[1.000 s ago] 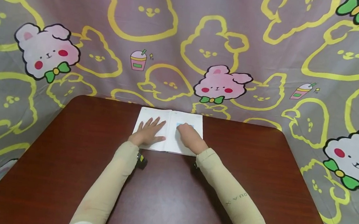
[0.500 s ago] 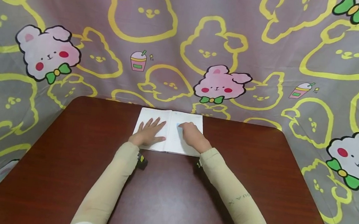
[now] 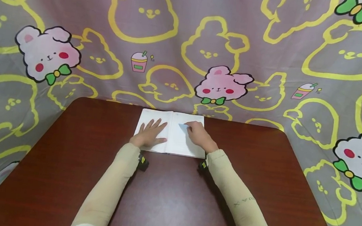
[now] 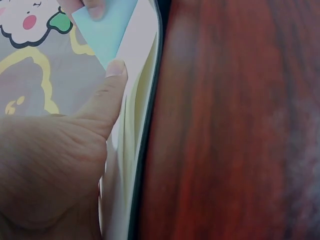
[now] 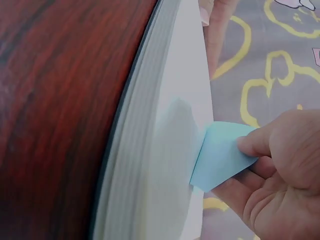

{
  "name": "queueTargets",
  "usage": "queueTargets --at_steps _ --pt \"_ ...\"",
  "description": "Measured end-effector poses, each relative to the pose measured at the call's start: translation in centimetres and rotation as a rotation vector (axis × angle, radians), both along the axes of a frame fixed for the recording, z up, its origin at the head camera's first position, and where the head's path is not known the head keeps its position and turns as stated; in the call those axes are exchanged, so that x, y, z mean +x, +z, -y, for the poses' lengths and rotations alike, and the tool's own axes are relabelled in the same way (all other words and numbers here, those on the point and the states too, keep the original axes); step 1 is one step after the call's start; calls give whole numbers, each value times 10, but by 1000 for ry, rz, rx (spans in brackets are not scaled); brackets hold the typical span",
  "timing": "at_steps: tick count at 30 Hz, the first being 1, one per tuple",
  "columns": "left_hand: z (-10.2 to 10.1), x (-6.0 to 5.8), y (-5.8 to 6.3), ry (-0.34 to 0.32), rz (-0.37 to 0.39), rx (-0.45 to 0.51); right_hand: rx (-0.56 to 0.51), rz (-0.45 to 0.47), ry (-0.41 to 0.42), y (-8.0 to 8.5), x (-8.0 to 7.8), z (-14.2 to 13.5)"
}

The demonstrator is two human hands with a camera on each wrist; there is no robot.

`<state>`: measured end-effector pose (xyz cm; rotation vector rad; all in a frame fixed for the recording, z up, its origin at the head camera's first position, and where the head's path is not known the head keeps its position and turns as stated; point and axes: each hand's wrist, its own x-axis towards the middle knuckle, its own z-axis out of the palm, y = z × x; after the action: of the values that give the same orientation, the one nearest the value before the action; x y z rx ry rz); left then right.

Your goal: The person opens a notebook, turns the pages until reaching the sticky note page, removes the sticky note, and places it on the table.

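Note:
A notebook (image 3: 179,143) lies open on the table with white pages. My left hand (image 3: 149,133) rests on its left page, fingers spread; in the left wrist view the thumb of that left hand (image 4: 55,155) points along the page. On the right page side, my right hand (image 3: 200,135) pinches a light blue sticky note (image 5: 220,152) between thumb and fingers. The note tilts up from the page, its far edge right at the paper in the right wrist view, casting a shadow there. The fingers cover part of the note (image 3: 183,126) in the head view.
The notebook sits at the far edge of a dark red-brown wooden table (image 3: 91,155). Behind it hangs a grey curtain (image 3: 171,46) with yellow outlines and rabbit faces. A small black device (image 3: 143,162) is strapped at each wrist.
My right hand has moved a little to the right, drawing up the blue sticky note, which lay flatter on the page before. The left hand stays in place.

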<state>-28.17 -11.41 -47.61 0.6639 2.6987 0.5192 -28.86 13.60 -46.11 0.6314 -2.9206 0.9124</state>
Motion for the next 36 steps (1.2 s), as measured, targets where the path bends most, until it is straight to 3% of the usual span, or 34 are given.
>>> queueTargets --at_steps 17,22,30,36 --pt "-4 -3 0 -5 4 -7 -312 63 -87 -2 -6 -30" --pt "-3 -2 -2 2 23 -25 -398 92 -148 -1 -5 -40" --pt "-4 -5 1 -2 2 -19 -514 21 -337 9 -6 -68" --pt "-3 -4 0 -6 10 -44 -431 -145 -332 10 -3 -93"
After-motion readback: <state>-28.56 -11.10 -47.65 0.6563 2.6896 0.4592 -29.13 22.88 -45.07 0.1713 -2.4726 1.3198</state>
